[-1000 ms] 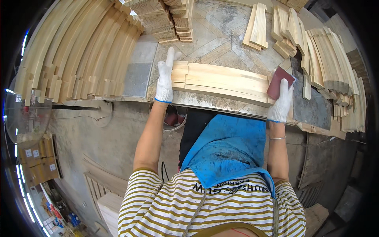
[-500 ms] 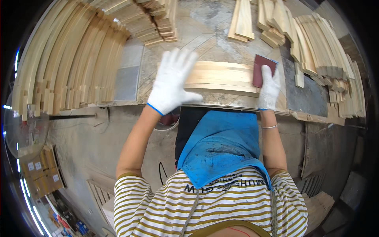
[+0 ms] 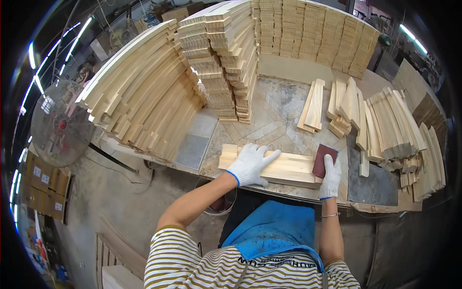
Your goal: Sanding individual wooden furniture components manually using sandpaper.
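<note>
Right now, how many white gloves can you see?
2. The left hand wears one, pressed flat on the bundle of wooden slats. The right hand wears the other, holding a dark red sanding block at the bundle's end.

I see pale, matt bare-wood slats [image 3: 284,166], white knit cloth gloves [image 3: 250,164], and probably gritty maroon sandpaper [image 3: 323,159].

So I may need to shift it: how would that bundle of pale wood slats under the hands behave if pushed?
The flat bundle of pale wood slats looks stiff and probably light. Being loose pieces, they would likely slide apart.
</note>
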A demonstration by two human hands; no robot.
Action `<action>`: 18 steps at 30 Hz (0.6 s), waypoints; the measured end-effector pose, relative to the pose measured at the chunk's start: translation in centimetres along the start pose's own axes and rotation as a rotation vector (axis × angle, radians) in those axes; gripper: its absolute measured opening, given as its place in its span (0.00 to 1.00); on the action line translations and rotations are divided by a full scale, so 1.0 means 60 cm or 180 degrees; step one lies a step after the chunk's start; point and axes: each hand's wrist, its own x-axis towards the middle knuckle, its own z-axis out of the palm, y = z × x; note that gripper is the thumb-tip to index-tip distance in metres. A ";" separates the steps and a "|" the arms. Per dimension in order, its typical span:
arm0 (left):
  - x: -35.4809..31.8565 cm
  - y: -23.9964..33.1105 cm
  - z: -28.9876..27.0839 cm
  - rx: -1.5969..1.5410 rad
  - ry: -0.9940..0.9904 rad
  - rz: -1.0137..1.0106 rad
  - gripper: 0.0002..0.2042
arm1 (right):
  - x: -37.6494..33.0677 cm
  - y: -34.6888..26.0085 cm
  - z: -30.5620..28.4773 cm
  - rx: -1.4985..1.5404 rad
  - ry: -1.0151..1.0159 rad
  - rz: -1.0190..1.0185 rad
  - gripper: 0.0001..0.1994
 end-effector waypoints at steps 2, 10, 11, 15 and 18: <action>-0.028 0.005 -0.028 0.0012 -0.0142 -0.0148 0.47 | -0.009 -0.021 -0.003 -0.0104 -0.0252 0.0121 0.18; -0.178 -0.027 -0.061 -0.1594 -0.0310 -0.1955 0.49 | -0.016 -0.023 0.013 0.0512 -0.0519 0.0392 0.20; -0.196 -0.032 -0.055 -0.1599 -0.0319 -0.1984 0.49 | -0.019 -0.010 0.018 0.0508 -0.0536 0.0419 0.20; -0.251 -0.050 -0.053 -0.3471 0.0213 -0.2699 0.44 | -0.044 0.010 0.045 0.0521 -0.0716 0.0652 0.20; -0.268 -0.066 -0.088 -0.4140 0.0256 -0.3001 0.37 | -0.057 0.008 0.056 0.0489 -0.0875 0.0788 0.19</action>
